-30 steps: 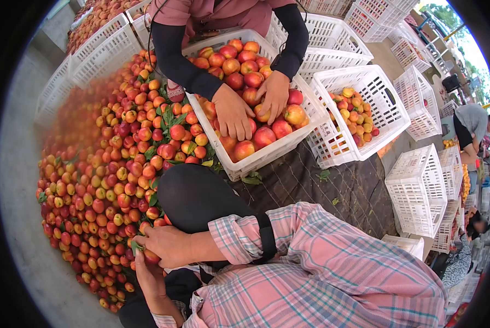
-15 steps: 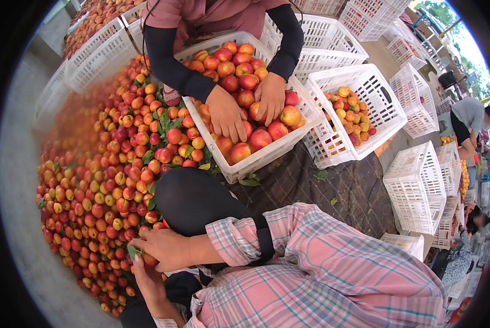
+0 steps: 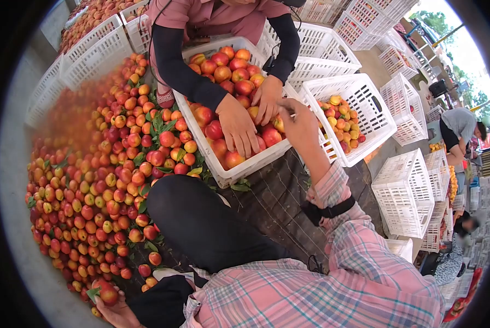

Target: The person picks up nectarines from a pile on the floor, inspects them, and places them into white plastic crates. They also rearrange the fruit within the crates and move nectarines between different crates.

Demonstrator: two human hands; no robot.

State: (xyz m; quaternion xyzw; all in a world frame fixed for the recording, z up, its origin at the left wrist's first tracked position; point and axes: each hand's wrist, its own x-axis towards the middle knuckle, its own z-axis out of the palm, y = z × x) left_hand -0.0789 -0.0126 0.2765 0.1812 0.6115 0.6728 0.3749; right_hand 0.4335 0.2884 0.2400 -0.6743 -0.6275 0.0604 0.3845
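Note:
At the lower left, my left hand grips a red nectarine with a green leaf on it. My right hand is stretched out over the near right corner of a white crate of nectarines. Its thumb and forefinger are bent and slightly apart, with nothing visible between them; the other fingers are partly hidden. Another person's two hands rest on the nectarines in that crate, close to my right hand.
A large heap of nectarines with leaves covers the left side. A white crate with smaller yellow-red fruit stands to the right on dark sheeting. More white crates stand at the right, where another person bends over.
My hands, together at a nectarine before, have parted. The right reached up to the crate; the left moved down with a nectarine. The other person's hands shifted slightly.

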